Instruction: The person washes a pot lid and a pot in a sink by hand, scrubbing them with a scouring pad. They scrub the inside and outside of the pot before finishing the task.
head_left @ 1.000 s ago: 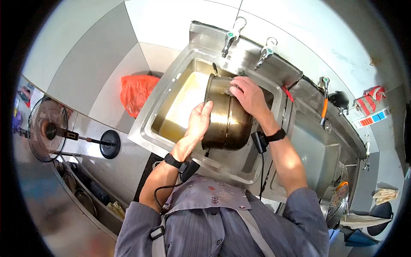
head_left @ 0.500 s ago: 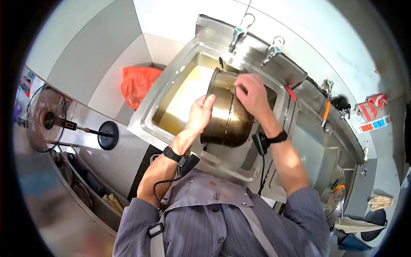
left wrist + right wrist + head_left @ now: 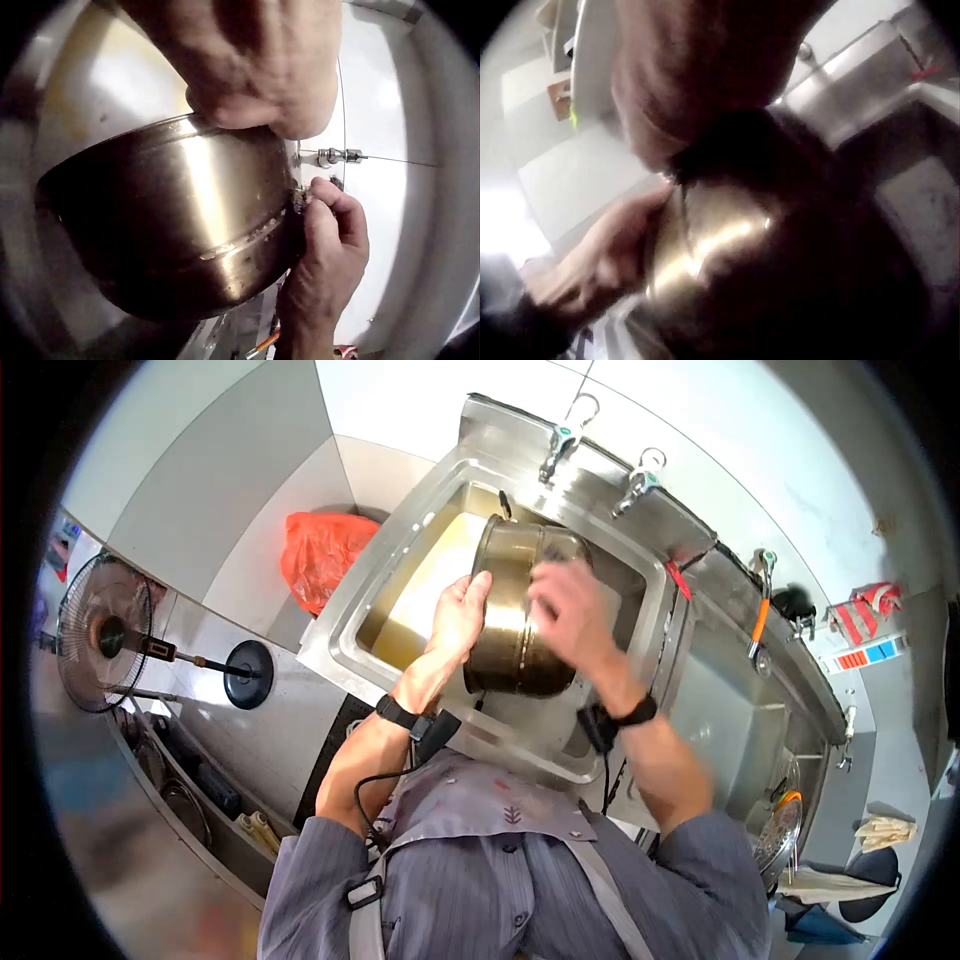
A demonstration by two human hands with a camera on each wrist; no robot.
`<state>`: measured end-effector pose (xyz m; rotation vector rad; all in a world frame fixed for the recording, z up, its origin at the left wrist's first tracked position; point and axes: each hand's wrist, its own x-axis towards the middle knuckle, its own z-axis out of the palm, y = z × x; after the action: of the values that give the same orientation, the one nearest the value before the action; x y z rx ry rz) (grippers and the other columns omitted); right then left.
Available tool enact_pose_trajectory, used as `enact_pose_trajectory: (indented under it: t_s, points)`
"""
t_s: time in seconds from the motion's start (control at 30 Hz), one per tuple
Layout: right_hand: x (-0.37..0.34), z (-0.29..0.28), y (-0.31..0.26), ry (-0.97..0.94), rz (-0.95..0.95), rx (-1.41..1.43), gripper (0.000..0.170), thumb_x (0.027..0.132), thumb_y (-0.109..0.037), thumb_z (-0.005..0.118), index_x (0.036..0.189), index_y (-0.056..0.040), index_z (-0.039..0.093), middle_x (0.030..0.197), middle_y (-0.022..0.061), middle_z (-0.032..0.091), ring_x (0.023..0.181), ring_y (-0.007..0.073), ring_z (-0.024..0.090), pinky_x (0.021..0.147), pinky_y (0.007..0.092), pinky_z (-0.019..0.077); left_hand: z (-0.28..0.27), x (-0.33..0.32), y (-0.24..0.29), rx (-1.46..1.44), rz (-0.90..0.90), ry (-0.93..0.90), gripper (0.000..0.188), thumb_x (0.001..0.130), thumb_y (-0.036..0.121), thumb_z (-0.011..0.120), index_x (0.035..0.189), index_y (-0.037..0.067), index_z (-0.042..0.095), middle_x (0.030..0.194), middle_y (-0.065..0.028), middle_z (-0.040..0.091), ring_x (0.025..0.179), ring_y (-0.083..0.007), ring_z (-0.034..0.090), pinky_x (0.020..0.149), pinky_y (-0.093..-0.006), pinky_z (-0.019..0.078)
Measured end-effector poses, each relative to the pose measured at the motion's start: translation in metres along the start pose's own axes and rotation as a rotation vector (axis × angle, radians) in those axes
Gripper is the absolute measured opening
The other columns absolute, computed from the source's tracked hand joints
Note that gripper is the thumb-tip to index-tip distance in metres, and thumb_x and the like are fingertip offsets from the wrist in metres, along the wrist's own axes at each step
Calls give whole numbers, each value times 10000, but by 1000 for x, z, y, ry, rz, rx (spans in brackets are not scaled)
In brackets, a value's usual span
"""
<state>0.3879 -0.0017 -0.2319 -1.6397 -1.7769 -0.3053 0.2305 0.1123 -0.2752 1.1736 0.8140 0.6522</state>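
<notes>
A large metal pot (image 3: 510, 650) lies tilted on its side over the left sink basin, its wall facing up. The left hand (image 3: 460, 618) grips the pot's rim, thumb on the outer wall. Over the wall is the right hand (image 3: 572, 612), blurred in the head view. In the left wrist view the right hand (image 3: 330, 255) pinches a small scouring pad (image 3: 301, 199) against the pot (image 3: 180, 217), beside a pale streaked band. The right wrist view is dark, with the left hand (image 3: 607, 255) at the pot's rim and the pad mostly hidden.
Cloudy yellowish liquid (image 3: 430, 585) lies in the left basin (image 3: 345, 650). Two taps (image 3: 565, 445) stand behind it. A second basin (image 3: 715, 710) is at the right, with a strainer (image 3: 780, 835). Left are a red bag (image 3: 322, 555) and a fan (image 3: 105, 635).
The right hand has moved from the pot's far part down and toward the left hand along its wall. The pot has shifted slightly left, with the left hand still gripping its rim.
</notes>
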Motion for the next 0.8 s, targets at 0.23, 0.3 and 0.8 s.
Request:
enact_pose_trajectory:
  t_s: [0.23, 0.3, 0.8]
  points:
    - [-14, 14, -28, 116, 120, -168, 259, 858, -89, 746, 1105, -70, 672, 1244, 119, 655, 1187, 372, 607, 1073, 514, 479, 5, -8, -9, -98, -60, -17, 304, 1097, 311, 579, 1027, 33, 680, 829, 25, 600, 742, -83, 492, 665, -289, 433]
    - [-18, 1, -10, 234, 222, -188, 256, 886, -94, 734, 1124, -36, 660, 1222, 151, 680, 1133, 390, 628, 1051, 512, 484, 0, -2, -22, -63, -76, -4, 275, 1102, 295, 562, 935, 91, 638, 743, 59, 493, 690, -70, 412, 609, -282, 363]
    - [-41, 40, -49, 266, 236, -228, 219, 858, -114, 790, 1012, -44, 651, 1178, 167, 681, 1181, 425, 598, 1076, 520, 462, 15, -9, -14, -274, -149, -17, 204, 1101, 272, 563, 1094, 87, 649, 821, -3, 702, 502, -75, 534, 398, -249, 387]
